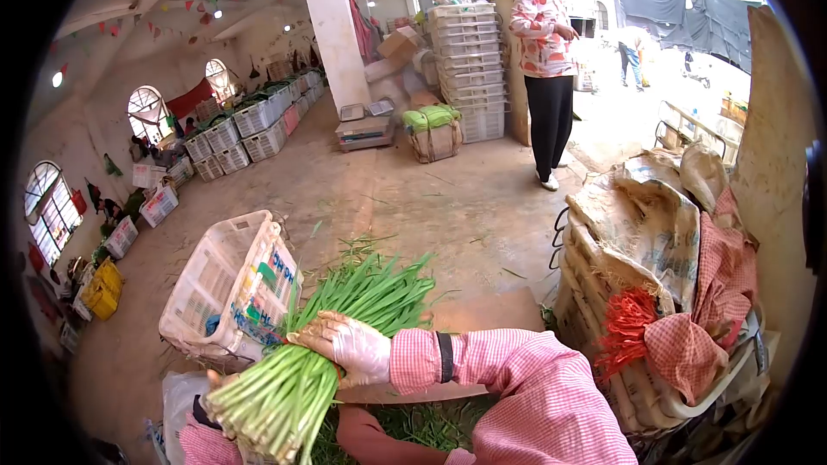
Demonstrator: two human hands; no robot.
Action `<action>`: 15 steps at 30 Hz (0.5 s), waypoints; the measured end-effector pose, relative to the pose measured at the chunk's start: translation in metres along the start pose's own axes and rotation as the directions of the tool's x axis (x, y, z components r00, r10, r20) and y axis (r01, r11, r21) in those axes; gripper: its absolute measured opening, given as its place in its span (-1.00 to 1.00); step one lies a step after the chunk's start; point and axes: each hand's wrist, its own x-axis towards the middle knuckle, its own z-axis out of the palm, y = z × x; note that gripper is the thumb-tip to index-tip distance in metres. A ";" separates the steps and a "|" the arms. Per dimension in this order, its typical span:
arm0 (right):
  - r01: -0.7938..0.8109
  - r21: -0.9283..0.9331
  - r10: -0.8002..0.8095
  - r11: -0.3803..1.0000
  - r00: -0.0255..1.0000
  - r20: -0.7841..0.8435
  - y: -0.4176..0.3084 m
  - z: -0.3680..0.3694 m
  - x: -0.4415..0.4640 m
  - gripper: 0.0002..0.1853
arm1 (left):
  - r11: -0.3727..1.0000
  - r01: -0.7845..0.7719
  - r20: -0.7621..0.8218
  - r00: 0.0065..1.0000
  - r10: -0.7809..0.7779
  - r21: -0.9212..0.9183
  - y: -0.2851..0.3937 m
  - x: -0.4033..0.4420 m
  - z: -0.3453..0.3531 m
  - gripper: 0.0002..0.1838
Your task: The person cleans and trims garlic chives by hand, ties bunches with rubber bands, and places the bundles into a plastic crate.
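Note:
A thick bundle of garlic chives point(276, 387) lies slantwise before me, its pale stalk ends toward me and its green leaves pointing away. My right hand point(353, 349), in a thin whitish glove, wraps over the top of the bundle with the fingers curled on its far side. A bit of red band shows by the fingers. My left hand point(213, 379) supports the stalk end from beneath at the left; the stalks hide most of it. Just beyond the bundle stands a white plastic crate point(215, 267) with printed sheets on its side.
At right, stacked sacks point(637, 215) carry a bunch of red ties point(633, 327) and a checked cloth point(719, 275). A person point(547, 52) stands ahead near the doorway. Tall crate stacks point(469, 69) are behind; more crates point(258, 116) line the left wall. Leaf scraps litter the floor.

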 end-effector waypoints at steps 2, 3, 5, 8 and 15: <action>-0.123 0.541 0.192 0.832 0.979 -0.073 -0.018 -0.013 0.034 -0.22 | 0.915 -0.228 -0.164 0.942 0.294 0.332 0.030 -0.032 0.027 0.05; -0.151 0.779 0.276 0.609 0.961 -0.029 -0.026 -0.016 0.051 -0.21 | 0.660 -0.128 -0.359 0.755 0.549 0.740 0.044 -0.044 0.053 0.08; -0.167 0.930 0.350 0.328 0.936 0.045 -0.035 0.001 0.071 -0.24 | 0.518 -0.067 -0.329 0.702 0.632 0.853 0.040 -0.038 0.085 0.23; -0.361 0.889 0.318 -0.282 0.839 0.442 -0.071 0.026 0.071 -0.27 | 0.789 -0.078 -0.443 0.792 0.421 0.610 -0.015 -0.054 0.073 0.16; -0.240 0.761 0.473 -0.603 0.660 0.583 -0.100 0.095 0.056 -0.52 | 0.869 -0.492 -0.564 0.733 0.380 -0.053 -0.192 -0.074 0.067 -0.30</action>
